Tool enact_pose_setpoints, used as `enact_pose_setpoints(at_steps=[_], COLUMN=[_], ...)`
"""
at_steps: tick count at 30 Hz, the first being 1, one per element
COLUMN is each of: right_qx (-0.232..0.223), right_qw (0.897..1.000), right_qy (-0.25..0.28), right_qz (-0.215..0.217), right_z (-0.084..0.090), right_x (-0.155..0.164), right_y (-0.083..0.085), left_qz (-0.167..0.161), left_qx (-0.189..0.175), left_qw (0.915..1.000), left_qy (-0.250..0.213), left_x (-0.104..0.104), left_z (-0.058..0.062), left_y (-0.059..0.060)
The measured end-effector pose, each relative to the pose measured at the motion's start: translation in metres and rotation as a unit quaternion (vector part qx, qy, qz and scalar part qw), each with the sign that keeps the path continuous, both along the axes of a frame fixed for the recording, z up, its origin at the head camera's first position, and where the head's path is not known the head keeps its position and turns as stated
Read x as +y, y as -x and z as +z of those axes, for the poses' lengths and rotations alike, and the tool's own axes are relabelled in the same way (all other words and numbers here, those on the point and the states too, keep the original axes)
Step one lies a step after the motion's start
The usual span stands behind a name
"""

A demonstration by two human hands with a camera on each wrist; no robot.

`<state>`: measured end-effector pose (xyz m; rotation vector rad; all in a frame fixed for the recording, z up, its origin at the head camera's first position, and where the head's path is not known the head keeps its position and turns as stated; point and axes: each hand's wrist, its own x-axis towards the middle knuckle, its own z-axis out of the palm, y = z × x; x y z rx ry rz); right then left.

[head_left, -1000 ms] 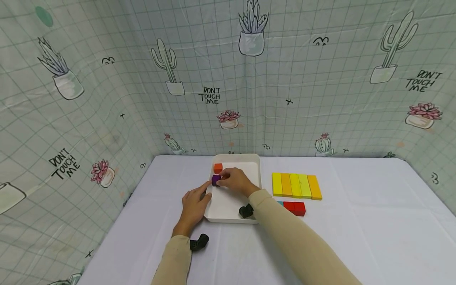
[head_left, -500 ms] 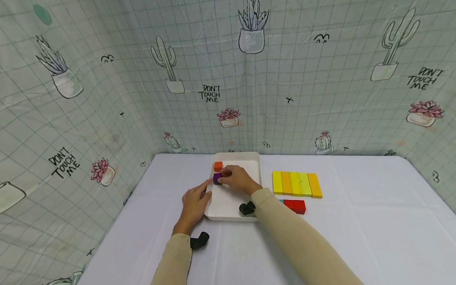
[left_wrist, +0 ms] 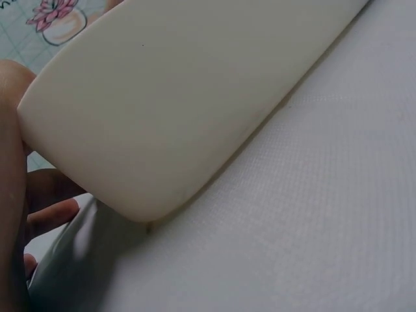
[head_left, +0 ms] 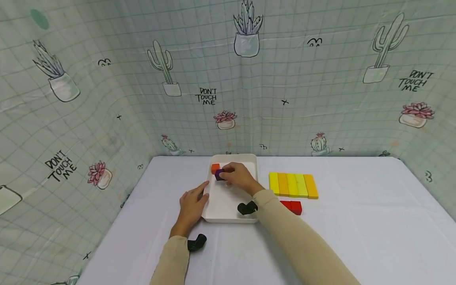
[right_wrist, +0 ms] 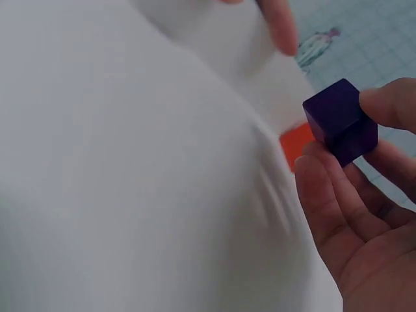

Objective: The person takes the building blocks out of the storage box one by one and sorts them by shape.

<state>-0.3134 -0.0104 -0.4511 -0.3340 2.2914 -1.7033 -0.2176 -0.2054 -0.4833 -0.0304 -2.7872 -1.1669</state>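
Observation:
My right hand [head_left: 238, 176] pinches a purple cube [head_left: 219, 174] between thumb and fingers, just above the far left part of a white tray [head_left: 228, 204]. The right wrist view shows the same purple cube [right_wrist: 340, 121] held clear of the tray floor. An orange cube [head_left: 215, 168] sits in the tray's far left corner, right beside the purple one; in the right wrist view the orange cube [right_wrist: 296, 144] lies behind it. My left hand [head_left: 190, 206] rests flat on the table against the tray's left rim [left_wrist: 149, 117], fingers straight.
A row of yellow and orange blocks [head_left: 293, 185] lies right of the tray, with red blocks [head_left: 293, 206] nearer me. Cactus-print cloth walls [head_left: 228, 79] close in the white table on three sides.
My right hand has carried the purple cube a little farther back and right, closer to the orange cube. The left hand has stayed at the tray's rim.

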Motion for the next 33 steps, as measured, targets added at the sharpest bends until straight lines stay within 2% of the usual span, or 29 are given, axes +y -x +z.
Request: enact_pose_setpoints(at_steps=[6,13,25,33], right_qx=[-0.005,-0.006,-0.005,-0.011], right_qw=[0.999,0.998,0.994,0.992], right_qy=[0.054,0.064,0.093,0.111], right_qz=[0.000,-0.015,-0.056,-0.057], right_z=[0.012,0.023,0.024,0.025], right_x=[0.001,0.012,0.036,0.046], right_y=[-0.007,-0.018,-0.039,-0.050], left_qz=[-0.001,0.004,-0.001,-0.003], left_qx=[-0.004,0.002,-0.007,-0.003], left_qw=[1.0000,1.0000,1.0000,1.0000], left_qy=[0.001,0.006,-0.001,-0.004], left_x=[-0.003,-0.002,0.001,0.002], left_z=[0.001,0.001,0.001,0.001], left_y=[0.000,0.002,-0.001,0.000])
